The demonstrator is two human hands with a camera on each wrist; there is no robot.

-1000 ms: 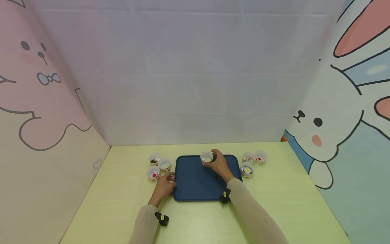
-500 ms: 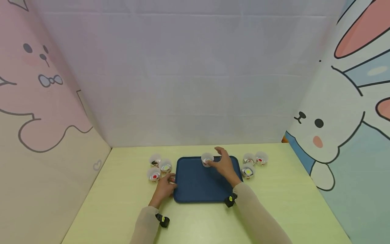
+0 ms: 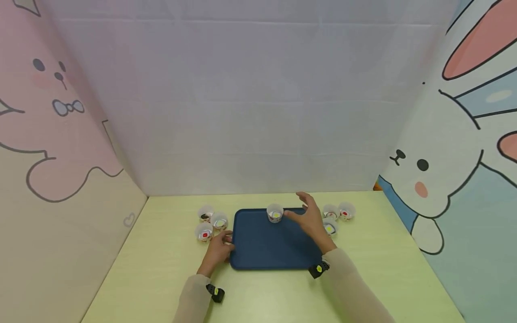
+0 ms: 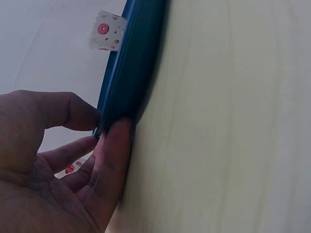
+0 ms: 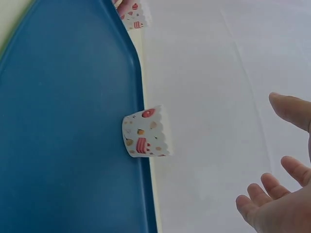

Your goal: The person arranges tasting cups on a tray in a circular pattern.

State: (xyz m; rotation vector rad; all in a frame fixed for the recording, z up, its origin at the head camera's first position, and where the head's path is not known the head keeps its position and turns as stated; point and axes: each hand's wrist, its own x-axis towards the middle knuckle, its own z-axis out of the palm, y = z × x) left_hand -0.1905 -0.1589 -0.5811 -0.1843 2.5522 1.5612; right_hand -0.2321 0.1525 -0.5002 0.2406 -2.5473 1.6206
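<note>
A white paper baking cup (image 3: 275,213) printed with sweets stands upright on the blue tray (image 3: 270,249), near its far rim, with something yellow inside. Just to the cup's right is my right hand (image 3: 310,220), thumb and fingers spread apart, holding nothing. The right wrist view shows the same cup (image 5: 146,133) and a gap between it and the fingers. My left hand (image 3: 219,250) pinches the tray's left edge. In the left wrist view its thumb lies on the rim and its fingers (image 4: 114,165) lie against the side and underside.
Left of the tray, several similar cups stand close together, one with a red piece (image 3: 204,232). More cups cluster to the right, including one (image 3: 346,211) holding something red; my right hand partly covers the nearest. A white wall sheet (image 3: 258,134) rises behind the table.
My right hand has let go of the paper cup and drawn back to the right, its fingers opening. The cup stays on the tray. My left hand keeps its place at the tray's edge.
</note>
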